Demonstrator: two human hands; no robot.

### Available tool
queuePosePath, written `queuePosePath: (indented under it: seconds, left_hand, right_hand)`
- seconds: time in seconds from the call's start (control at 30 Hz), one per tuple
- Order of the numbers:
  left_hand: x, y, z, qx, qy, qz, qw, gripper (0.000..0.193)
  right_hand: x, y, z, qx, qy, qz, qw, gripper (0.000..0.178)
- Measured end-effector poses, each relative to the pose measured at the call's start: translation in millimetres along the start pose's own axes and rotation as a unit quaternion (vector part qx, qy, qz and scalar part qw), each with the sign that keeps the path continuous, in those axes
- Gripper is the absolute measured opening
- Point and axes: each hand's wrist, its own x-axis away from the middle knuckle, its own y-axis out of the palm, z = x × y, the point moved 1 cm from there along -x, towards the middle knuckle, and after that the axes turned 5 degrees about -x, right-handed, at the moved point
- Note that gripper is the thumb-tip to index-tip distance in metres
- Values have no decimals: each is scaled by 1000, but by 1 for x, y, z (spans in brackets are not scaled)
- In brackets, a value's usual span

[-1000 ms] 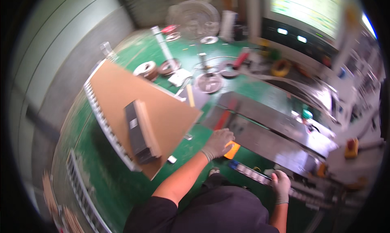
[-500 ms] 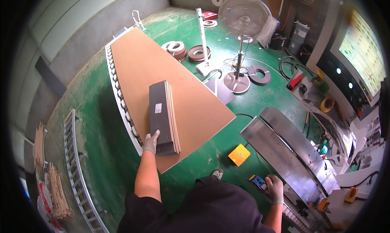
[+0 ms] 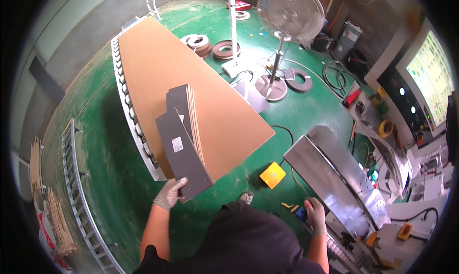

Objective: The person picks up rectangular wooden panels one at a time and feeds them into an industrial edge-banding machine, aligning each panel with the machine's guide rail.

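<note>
My gloved left hand (image 3: 171,193) grips the near end of a dark grey panel (image 3: 184,152) that has a white label and small holes. The panel lies tilted across a stack of similar dark panels with pale edges (image 3: 191,116). That stack rests on a large brown board (image 3: 158,59) over a roller conveyor (image 3: 125,98). At the lower right my gloved right hand (image 3: 314,214) is held with curled fingers beside a blue device (image 3: 300,213) at the machine's edge. Whatever those fingers hold is hidden.
A steel machine table (image 3: 330,173) stands to the right, with a yellow box (image 3: 272,175) on the green floor near it. Beyond are a pedestal fan (image 3: 289,13), rolls of edging (image 3: 224,50) and a lit screen (image 3: 430,78). A metal roller frame (image 3: 79,188) lies left.
The top panel has turned and slid toward me off the stack's alignment, with my left hand on its near end. My right hand stays by the machine. The whole view has shifted slightly.
</note>
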Motion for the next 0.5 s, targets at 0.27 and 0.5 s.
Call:
queuePosePath:
  seconds: [0.27,0.5]
  left_hand:
    - [-49,228,-27,-17,58,-225,973,49]
    - [-69,331,-31,-148,37,-426,892,46]
  right_hand:
    - [-12,56,-115,-534,-80,-251,803,82]
    - [36,11,-55,-585,10,70,808,43]
